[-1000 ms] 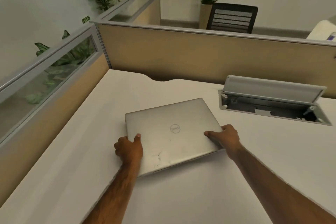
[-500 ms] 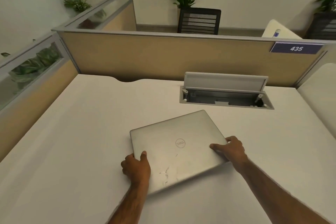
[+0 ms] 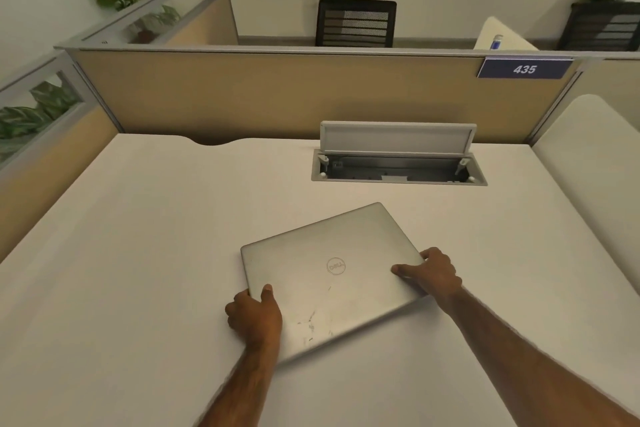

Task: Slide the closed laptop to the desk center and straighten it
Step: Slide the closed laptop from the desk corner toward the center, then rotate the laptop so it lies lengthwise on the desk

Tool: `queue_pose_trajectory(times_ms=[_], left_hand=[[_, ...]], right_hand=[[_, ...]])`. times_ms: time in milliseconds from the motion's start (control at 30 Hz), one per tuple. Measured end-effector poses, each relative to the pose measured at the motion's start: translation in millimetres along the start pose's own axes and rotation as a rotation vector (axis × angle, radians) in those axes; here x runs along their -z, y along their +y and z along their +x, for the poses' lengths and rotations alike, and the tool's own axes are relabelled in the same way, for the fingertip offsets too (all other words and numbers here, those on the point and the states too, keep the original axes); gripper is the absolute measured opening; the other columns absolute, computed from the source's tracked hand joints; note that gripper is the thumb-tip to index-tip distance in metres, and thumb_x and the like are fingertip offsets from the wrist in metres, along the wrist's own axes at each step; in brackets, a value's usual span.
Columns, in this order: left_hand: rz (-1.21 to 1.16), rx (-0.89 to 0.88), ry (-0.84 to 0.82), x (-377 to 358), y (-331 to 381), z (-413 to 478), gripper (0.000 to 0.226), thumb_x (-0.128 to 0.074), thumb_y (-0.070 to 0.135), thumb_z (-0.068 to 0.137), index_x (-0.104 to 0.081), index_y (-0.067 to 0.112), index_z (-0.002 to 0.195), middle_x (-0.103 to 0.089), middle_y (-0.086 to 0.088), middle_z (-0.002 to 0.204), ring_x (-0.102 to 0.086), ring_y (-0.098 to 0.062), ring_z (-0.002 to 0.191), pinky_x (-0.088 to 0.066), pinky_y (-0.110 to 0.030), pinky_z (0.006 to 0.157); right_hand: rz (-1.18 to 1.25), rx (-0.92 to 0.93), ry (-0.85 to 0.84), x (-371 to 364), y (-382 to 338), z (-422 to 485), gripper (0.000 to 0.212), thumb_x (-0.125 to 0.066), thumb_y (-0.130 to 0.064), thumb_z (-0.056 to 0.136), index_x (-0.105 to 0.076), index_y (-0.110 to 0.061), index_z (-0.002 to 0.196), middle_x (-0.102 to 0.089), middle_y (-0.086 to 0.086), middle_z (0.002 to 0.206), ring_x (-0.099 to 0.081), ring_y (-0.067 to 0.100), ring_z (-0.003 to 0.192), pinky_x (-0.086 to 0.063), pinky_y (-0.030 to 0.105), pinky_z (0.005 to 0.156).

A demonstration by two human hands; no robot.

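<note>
laptop [image 3: 332, 274] between left hand [image 3: 254, 317], right hand [image 3: 433, 272]

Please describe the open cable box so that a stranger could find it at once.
Look at the white desk and follow it to the tan partition. Just before it, beyond the laptop, lies the cable box. Its grey lid stands raised.

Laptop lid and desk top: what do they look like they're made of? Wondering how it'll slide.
Laptop lid: looks like brushed silver metal, possibly painted plastic; satin sheen, with pale scuffs near its front edge. Desk top: likely matte off-white laminate; flat, even, no grain or glare.
</note>
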State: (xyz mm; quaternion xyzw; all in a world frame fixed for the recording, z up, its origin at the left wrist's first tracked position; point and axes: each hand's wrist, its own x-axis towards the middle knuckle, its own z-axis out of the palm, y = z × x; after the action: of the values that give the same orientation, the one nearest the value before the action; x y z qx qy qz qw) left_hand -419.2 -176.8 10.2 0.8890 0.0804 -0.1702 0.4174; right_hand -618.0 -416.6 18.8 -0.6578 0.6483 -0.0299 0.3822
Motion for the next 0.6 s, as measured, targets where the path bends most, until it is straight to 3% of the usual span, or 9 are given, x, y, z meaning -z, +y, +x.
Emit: queue_pose_trajectory(times_ms=[300, 600], left_hand=[[0.067, -0.047, 0.019, -2, -4, -3, 0.052, -0.064, 0.033, 0.09, -0.057, -0.005, 0.126, -0.052, -0.03, 0.126, -0.051, -0.048, 0.116, -0.042, -0.05, 0.102], [0.154, -0.099, 0.033, -2, -7, 2, 0.05, -0.063, 0.033, 0.091, -0.058, -0.003, 0.125, -0.055, -0.028, 0.123, -0.052, -0.048, 0.113, -0.044, -0.05, 0.098]], right_hand=[[-0.075, -0.002, 0.023, -1, 2, -3, 0.069, -0.083, -0.061, 0.055, -0.054, -0.025, 0.106, -0.062, 0.003, 0.116, -0.06, 0.029, 0.109, -0.042, 0.047, 0.1], [-0.118, -0.008, 0.026, -2, -7, -15, 0.079, -0.083, -0.058, 0.063, -0.058, -0.016, 0.126, -0.057, 0.009, 0.125, -0.053, 0.032, 0.12, -0.047, 0.047, 0.099]])
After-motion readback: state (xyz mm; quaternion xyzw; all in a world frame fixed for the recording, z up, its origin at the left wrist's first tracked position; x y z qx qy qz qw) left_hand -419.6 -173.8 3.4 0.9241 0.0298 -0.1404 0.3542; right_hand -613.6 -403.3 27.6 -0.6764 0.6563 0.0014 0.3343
